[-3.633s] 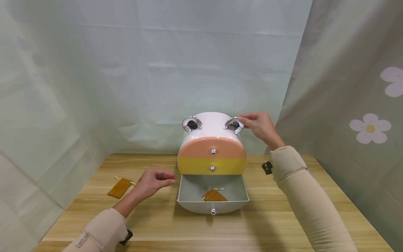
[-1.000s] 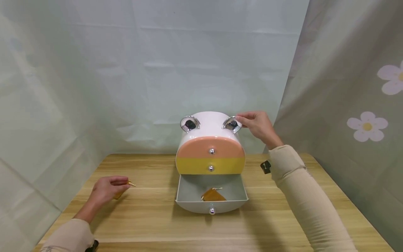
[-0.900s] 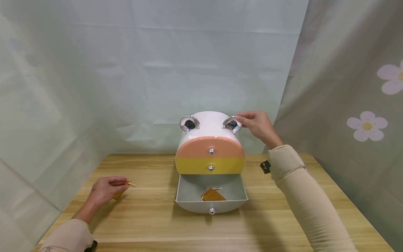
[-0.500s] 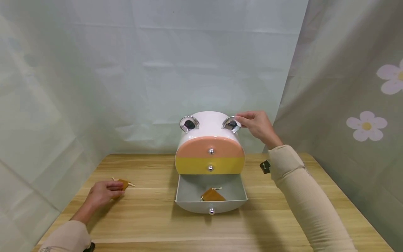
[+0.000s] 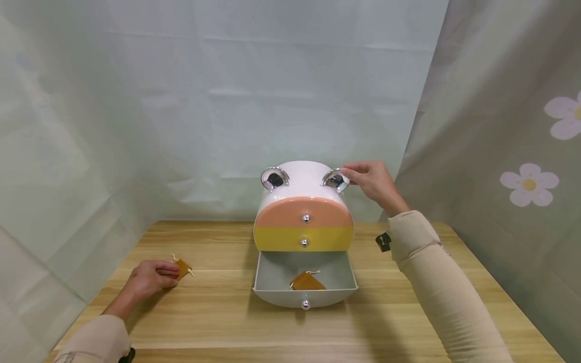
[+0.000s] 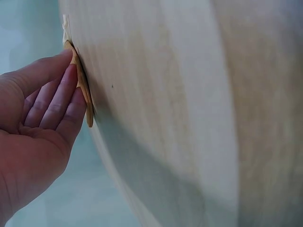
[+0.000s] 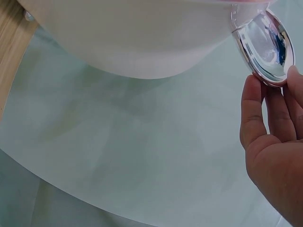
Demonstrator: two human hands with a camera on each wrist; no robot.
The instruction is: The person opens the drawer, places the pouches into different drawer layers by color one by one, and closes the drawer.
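A white rounded drawer box (image 5: 303, 176) with two chrome ears stands at the table's back middle. Its peach drawer (image 5: 290, 214) and yellow drawer (image 5: 281, 239) are closed. The grey bottom drawer (image 5: 272, 272) is pulled out, and a brown drawstring pouch (image 5: 307, 281) lies in it. My right hand (image 5: 351, 174) grips the right chrome ear (image 5: 335, 180); in the right wrist view my fingers (image 7: 265, 109) curl behind the ear (image 7: 265, 45). My left hand (image 5: 170, 274) pinches a second brown pouch (image 5: 182, 267) on the table at the left; the left wrist view shows fingers (image 6: 57, 99) on that pouch (image 6: 84, 94).
The wooden table (image 5: 408, 322) is boxed in by pale green cloth at the back and left and a flowered curtain (image 5: 499, 151) on the right. The open drawer juts toward me. A black strap clip (image 5: 384, 241) sits on my right sleeve.
My left hand left the drawer, reached left to the second pouch and took hold of it; the pouch has shifted and bunched slightly. The right hand has stayed on the ear.
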